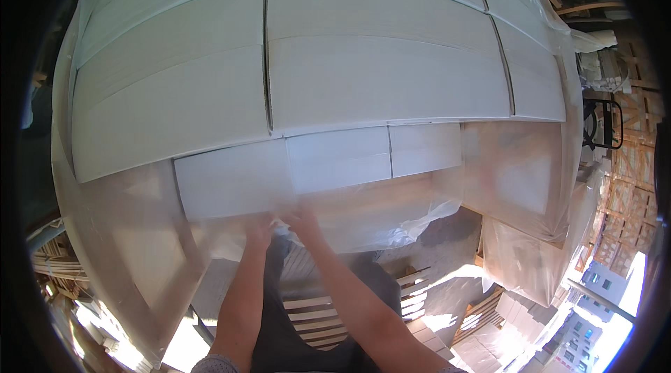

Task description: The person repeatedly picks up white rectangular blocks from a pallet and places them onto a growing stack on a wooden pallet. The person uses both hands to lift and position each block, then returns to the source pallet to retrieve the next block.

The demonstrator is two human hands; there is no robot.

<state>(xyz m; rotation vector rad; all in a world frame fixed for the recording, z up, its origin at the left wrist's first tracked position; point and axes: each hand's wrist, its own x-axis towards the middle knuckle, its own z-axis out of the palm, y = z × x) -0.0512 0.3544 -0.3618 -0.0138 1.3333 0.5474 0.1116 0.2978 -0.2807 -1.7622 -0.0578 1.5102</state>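
Both my forearms reach forward to the lower edge of a row of white cartons (339, 162). A sheet of clear plastic film (377, 223) hangs in front of that row, bunched around my fingers. My left hand (259, 230) is closed on the film below the left carton of the row. Close beside it on the right, my right hand (303, 225) also grips the film, its fingertips blurred. Larger white cartons (384, 79) are stacked above and behind the row, fitted side by side with narrow dark gaps.
Film-covered flaps or panels stand at the left (133, 233) and right (517, 163) of the row. Below lie a slatted wooden pallet (314, 320) and grey floor (447, 247). A black metal frame (618, 123) and wooden lattice (632, 170) are at the far right.
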